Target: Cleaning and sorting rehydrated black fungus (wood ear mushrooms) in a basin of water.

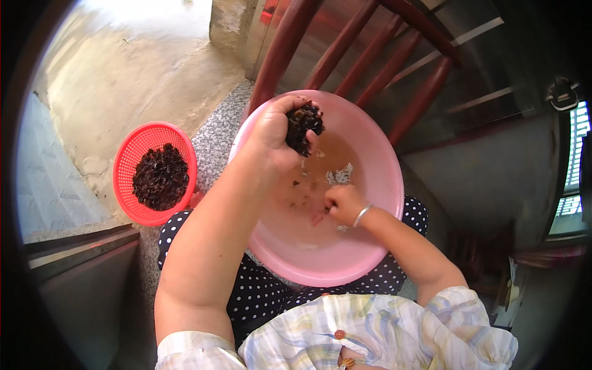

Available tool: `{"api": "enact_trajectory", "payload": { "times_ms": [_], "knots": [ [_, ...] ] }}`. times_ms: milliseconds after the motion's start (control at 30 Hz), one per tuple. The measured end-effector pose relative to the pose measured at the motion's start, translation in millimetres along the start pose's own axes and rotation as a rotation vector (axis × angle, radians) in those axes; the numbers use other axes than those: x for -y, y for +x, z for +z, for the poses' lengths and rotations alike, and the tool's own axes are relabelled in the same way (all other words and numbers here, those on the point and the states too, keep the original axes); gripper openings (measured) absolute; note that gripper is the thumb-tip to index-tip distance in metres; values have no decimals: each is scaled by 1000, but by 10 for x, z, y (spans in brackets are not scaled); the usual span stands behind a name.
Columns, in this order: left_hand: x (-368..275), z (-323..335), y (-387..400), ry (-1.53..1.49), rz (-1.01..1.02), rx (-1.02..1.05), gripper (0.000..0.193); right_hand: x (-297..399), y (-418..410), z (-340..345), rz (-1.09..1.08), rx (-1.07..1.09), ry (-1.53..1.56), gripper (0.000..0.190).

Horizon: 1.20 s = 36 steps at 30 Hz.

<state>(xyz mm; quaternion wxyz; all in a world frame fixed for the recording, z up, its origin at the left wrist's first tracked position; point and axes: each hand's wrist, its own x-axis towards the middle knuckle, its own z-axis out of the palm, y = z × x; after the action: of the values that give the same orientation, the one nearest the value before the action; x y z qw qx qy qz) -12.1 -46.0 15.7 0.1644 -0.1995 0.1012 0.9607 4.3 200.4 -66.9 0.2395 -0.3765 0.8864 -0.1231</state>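
Note:
A round pink plastic basin (379,138) rests before me, holding cloudy brownish water with small dark bits in it. My left hand (277,132) is over its far left part, cupped around a wet clump of dark, curled pieces (303,127) that look like wood ear fungus. Low at the water near the basin's middle is my right hand (346,204), wearing a silver bangle (362,215). Its fingers are curled, with something dark at the tips; whether they grip it is unclear. To the left, a red plastic mesh basket (124,180) contains a heap of similar dark pieces (162,178).
Dark red wooden chair bars (344,46) rise right behind the basin's far rim. Speckled stone flooring (216,134) shows between basket and basin, with a concrete floor (138,78) beyond. A grey ledge (83,249) is at lower left, and a dark panel with a metal latch (563,94) at right.

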Motion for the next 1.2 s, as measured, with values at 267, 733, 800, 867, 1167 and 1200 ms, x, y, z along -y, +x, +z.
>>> {"api": "enact_trajectory", "payload": {
  "times_ms": [267, 733, 800, 867, 1167, 1200],
  "knots": [
    [161, -3, 4, 190, -59, -110, 14, 810, -51, -1242, -15, -451, 947, 12],
    [327, 29, -14, 285, -162, 15, 19, 1087, 119, -1468, -353, -583, 168, 31],
    [326, 43, -18, 291, -168, -19, 20, 1106, 98, -1498, -331, -580, 146, 33],
    [343, 21, 1, 302, -148, 18, 20, 1108, 105, -1496, -355, -594, 163, 34],
    [382, -20, 57, 269, -169, 84, 21, 1096, 113, -1480, -378, -614, 255, 35],
    [383, -14, 55, 269, -169, 83, 21, 1098, 111, -1477, -370, -627, 271, 34]
  ]
}}
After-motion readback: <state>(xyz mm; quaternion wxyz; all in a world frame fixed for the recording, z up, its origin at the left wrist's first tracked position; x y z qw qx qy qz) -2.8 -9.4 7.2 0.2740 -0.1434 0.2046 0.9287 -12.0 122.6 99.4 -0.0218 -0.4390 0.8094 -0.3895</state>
